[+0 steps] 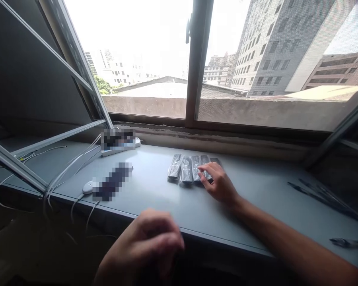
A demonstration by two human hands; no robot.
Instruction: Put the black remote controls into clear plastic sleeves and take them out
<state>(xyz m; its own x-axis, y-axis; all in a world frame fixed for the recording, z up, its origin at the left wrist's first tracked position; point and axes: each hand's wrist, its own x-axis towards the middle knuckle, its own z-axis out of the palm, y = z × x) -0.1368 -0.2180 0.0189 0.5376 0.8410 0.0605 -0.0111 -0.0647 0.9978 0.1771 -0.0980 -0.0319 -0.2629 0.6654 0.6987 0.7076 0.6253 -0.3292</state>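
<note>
Several remote controls in clear plastic wrap (pixel 185 168) lie side by side on a grey window ledge (pixel 155 198). My right hand (pixel 219 183) reaches over the right end of the row, fingers spread and resting on the rightmost remotes. My left hand (pixel 150 242) hovers near the ledge's front edge, blurred, its fingers curled downward with nothing visible in them.
A white power strip (pixel 119 145) and a dark blurred-out object (pixel 111 182) lie at the left with several white cables (pixel 65 171). Dark thin tools or strips (pixel 325 196) lie at the right. A window (pixel 197 59) stands behind, metal frame bars (pixel 18 167) at the left.
</note>
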